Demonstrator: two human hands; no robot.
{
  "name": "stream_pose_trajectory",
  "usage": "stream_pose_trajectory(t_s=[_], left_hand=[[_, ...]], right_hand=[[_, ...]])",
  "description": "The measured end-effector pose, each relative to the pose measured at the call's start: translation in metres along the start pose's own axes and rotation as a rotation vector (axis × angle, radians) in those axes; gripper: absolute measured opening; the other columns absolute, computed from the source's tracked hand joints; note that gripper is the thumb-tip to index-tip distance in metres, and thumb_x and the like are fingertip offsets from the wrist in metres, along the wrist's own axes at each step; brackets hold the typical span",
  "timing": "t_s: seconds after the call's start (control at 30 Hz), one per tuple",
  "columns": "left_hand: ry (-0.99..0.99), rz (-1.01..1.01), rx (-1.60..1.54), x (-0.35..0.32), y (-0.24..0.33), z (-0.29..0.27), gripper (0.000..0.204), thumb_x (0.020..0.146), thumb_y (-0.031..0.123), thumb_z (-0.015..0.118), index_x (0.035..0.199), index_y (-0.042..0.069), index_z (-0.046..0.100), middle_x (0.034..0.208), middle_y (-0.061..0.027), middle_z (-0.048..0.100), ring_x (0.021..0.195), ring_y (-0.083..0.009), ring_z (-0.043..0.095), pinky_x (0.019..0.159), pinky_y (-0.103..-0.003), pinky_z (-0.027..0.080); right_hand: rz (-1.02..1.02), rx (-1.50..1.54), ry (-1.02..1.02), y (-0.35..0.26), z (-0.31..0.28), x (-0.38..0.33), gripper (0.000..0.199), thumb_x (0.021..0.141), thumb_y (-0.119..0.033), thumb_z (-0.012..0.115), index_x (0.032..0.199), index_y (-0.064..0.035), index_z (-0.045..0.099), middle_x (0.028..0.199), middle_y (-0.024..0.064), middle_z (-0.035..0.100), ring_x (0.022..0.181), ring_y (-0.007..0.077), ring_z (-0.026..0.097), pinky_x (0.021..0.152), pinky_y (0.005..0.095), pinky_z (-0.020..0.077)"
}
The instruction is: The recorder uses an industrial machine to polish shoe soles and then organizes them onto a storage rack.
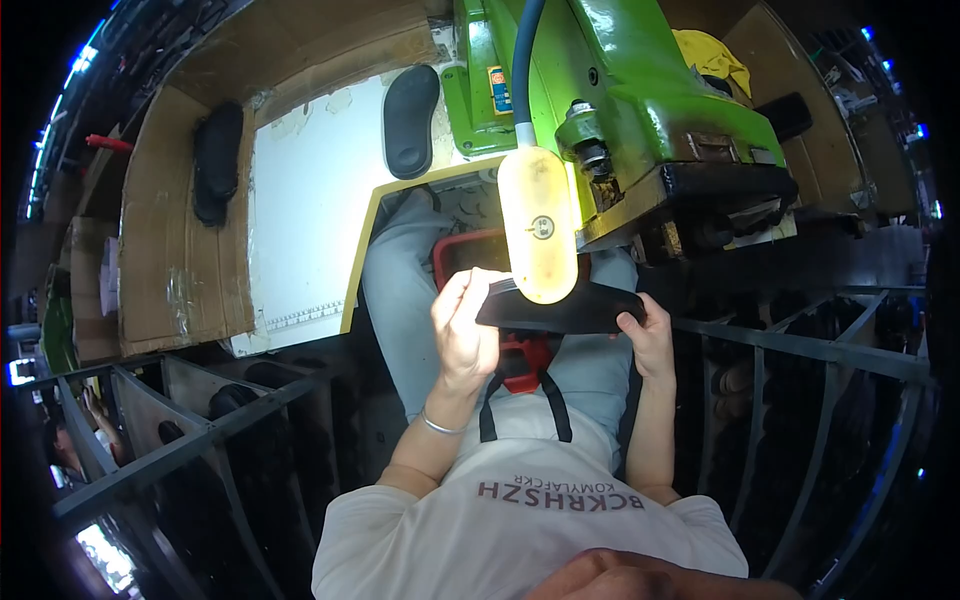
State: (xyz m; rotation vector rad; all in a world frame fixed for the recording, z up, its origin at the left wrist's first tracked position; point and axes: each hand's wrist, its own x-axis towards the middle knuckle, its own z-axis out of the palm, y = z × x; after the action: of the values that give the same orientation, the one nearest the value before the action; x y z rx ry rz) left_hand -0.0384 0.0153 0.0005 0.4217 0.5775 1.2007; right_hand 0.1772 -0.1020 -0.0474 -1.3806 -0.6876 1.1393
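Note:
A black insole [575, 312] is stretched crosswise between my hands, above my lap. My left hand [466, 328] pinches its left end between thumb and fingers. At the other end, my right hand [649, 336] grips the insole with the thumb on the near edge. The lamp head [541, 262], a long pale yellow oval, hangs over the insole and hides part of its far edge. Another dark insole [410, 122] lies on the white worktop [305, 210], left of the green machine [635, 95].
More dark insoles [216, 165] rest against the cardboard wall [175, 240] at the left. A red frame [445, 262] sits between my knees. Metal racks [215, 430] flank me on both sides, holding dark footwear. Yellow cloth [712, 58] lies behind the machine.

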Motion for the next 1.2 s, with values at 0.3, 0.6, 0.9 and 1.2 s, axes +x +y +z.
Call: stream_pose_trajectory(t_s=[0.3,0.6,0.9,1.2], left_hand=[[-0.217,0.128,0.411,-0.002,-0.036,0.017,0.017,0.086,0.003,0.056,0.102,-0.004,0.056,0.086,-0.0094,0.060,0.082,-0.0143,0.059,0.076,-0.026,0.048],[-0.289,0.740,1.002,0.020,-0.055,0.034,0.033,0.070,-0.006,0.076,0.088,0.003,0.050,0.073,0.0001,0.055,0.060,-0.0036,0.051,0.052,-0.016,0.041],[-0.097,0.508,0.822,0.022,-0.044,0.031,0.038,0.065,0.005,0.083,0.097,-0.003,0.063,0.089,-0.0090,0.066,0.076,-0.0161,0.063,0.071,-0.027,0.051],[0.056,0.509,0.833,0.008,-0.017,-0.015,0.034,0.065,-0.004,0.080,0.085,0.000,0.052,0.071,-0.0011,0.051,0.057,-0.0052,0.047,0.052,-0.018,0.042]], right_hand=[[-0.062,0.309,0.177,0.033,-0.009,-0.037,0.026,0.086,-0.019,0.065,0.098,0.0008,0.054,0.092,0.0112,0.063,0.077,0.0181,0.061,0.063,0.0325,0.0512],[-0.089,0.432,0.227,0.033,-0.005,-0.038,0.019,0.090,-0.020,0.060,0.097,-0.0031,0.053,0.088,0.0084,0.061,0.071,0.0175,0.059,0.060,0.0325,0.0495],[-0.064,0.415,0.314,-0.008,-0.006,-0.024,0.013,0.087,-0.016,0.061,0.089,-0.0051,0.055,0.073,0.0049,0.059,0.057,0.0118,0.055,0.047,0.0248,0.0445],[-0.041,0.328,0.096,-0.005,0.009,0.008,0.024,0.087,-0.010,0.063,0.106,0.0013,0.054,0.098,0.0072,0.062,0.088,0.0133,0.060,0.079,0.0263,0.0473]])
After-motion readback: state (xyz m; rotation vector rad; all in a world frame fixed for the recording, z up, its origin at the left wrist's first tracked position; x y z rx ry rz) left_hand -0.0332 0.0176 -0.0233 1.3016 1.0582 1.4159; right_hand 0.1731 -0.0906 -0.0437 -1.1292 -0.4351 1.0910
